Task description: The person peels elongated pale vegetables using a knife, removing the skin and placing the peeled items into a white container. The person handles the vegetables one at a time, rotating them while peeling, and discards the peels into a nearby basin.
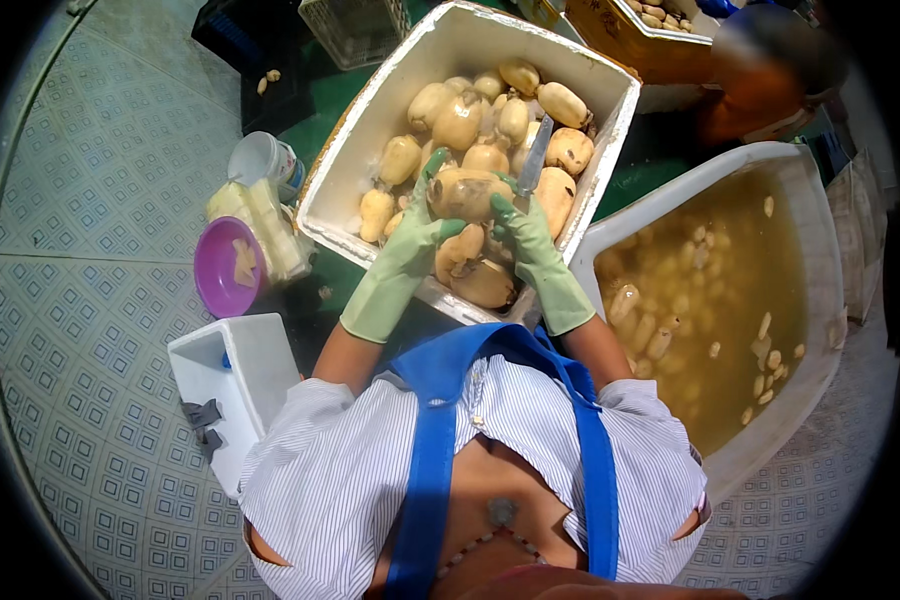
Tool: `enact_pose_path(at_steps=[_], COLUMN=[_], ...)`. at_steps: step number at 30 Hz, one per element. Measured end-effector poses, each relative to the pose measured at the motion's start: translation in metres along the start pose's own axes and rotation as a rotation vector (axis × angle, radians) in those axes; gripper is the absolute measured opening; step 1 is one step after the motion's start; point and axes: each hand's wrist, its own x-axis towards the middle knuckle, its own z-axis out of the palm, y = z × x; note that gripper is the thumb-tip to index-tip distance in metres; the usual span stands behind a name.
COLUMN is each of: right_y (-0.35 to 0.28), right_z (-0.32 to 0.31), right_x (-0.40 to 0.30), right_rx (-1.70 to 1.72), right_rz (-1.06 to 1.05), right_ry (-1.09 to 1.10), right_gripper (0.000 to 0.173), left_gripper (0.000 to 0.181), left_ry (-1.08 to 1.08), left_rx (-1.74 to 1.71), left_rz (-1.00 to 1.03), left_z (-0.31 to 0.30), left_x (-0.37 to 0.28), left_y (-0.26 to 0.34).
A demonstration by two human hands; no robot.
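Note:
Both my hands wear pale green rubber gloves and are over a white foam box [337, 161] holding many lotus root segments [459, 120]. Between them is one tan lotus root segment [465, 193]. My left hand [422, 214] grips its left end, fingers behind and thumb in front. My right hand [521, 214] holds its right end and also has a knife [536, 156], whose blade points up and away from me. Further lotus root pieces [482, 283] lie just below my hands, inside the box near its front wall.
To the right stands a large white tub [832, 300] of murky water with lotus root pieces. At left are a purple basin [221, 289], a white bucket [253, 157] and a small foam box [270, 360]. A person in orange [750, 97] is at the upper right, beside another box [645, 52].

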Motion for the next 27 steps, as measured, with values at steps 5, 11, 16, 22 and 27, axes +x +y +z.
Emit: enact_pose_path(at_steps=[5,11,16,22,27], right_y=[-0.001,0.008,0.002,-0.002,-0.002], right_z=[-0.003,-0.012,-0.003,0.004,-0.002], right_x=[-0.003,0.001,-0.004,-0.006,-0.003], right_rx=[0.016,0.014,0.045,-0.026,0.027], right_rz=[0.014,-0.019,0.003,0.046,0.116], right_ry=[-0.020,-0.041,0.045,0.206,0.108], right_gripper=[0.052,0.049,0.045,0.045,0.047], left_gripper=[0.092,0.087,0.081,0.068,0.064], left_ry=[0.009,0.055,0.037,0.033,-0.008], left_rx=[-0.008,-0.007,-0.055,-0.121,-0.153], left_rz=[-0.057,-0.096,-0.121,-0.228,-0.162], left_z=[-0.002,-0.005,-0.009,-0.020,-0.048], left_x=[0.004,0.012,0.016,0.020,0.024], left_y=[0.002,-0.006,-0.006,-0.008,-0.027])
